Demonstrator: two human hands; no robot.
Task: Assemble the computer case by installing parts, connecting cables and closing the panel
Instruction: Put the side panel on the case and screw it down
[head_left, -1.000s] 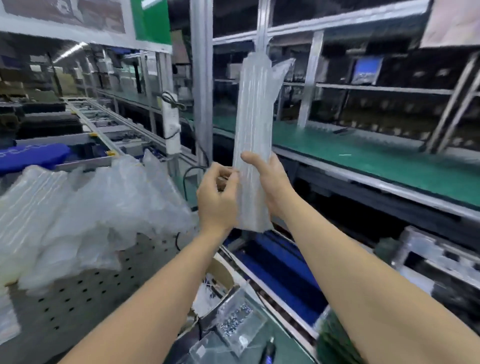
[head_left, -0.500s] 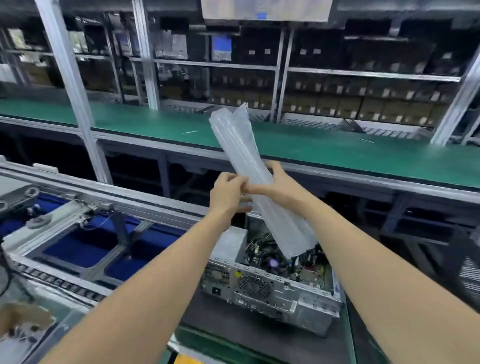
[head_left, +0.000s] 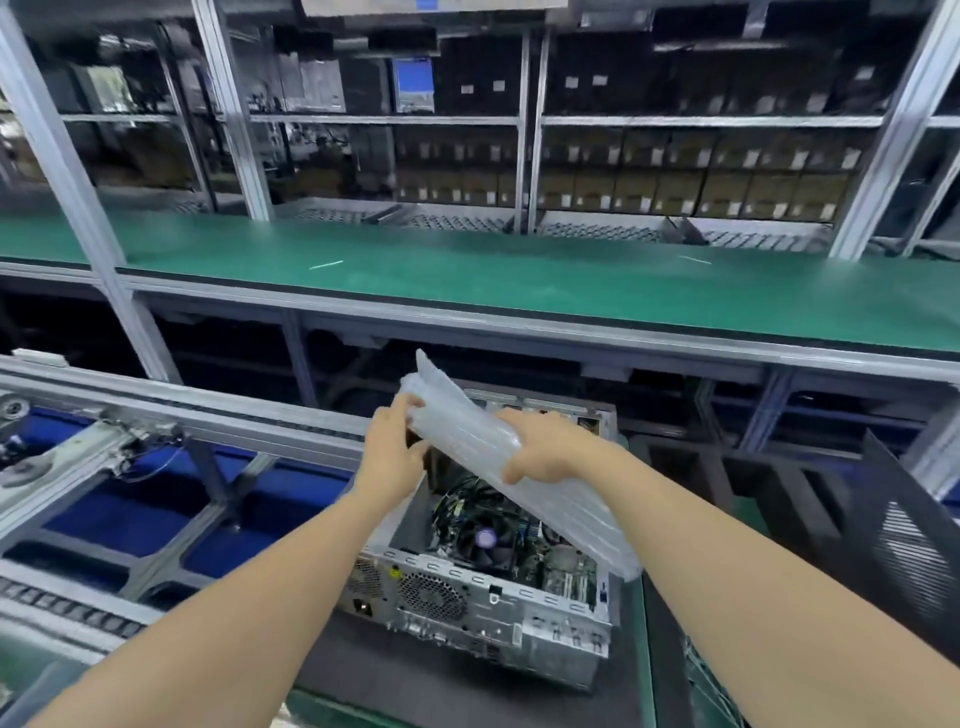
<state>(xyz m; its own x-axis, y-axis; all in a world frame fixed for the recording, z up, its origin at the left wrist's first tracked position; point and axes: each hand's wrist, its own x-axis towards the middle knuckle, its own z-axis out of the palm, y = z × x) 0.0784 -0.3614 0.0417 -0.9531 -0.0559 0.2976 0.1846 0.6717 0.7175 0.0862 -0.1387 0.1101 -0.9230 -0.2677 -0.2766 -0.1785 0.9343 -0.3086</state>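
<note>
The left hand (head_left: 392, 449) is pinching the upper end of the bag (head_left: 576, 512), its fingers curled onto the plastic. The right hand (head_left: 543, 449) is gripping the bag mid-length, thumb underneath. The bag is slanting down to the right just above the open case (head_left: 483, 608), which is lying on a dark mat (head_left: 415, 686).

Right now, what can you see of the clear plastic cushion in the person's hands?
The air-column cushion is a long, translucent plastic sleeve of parallel inflated tubes. It slants from upper left to lower right above the open computer case, its lower end over the case's right edge. The left hand pinches its upper end; the right hand grips its middle.
</note>
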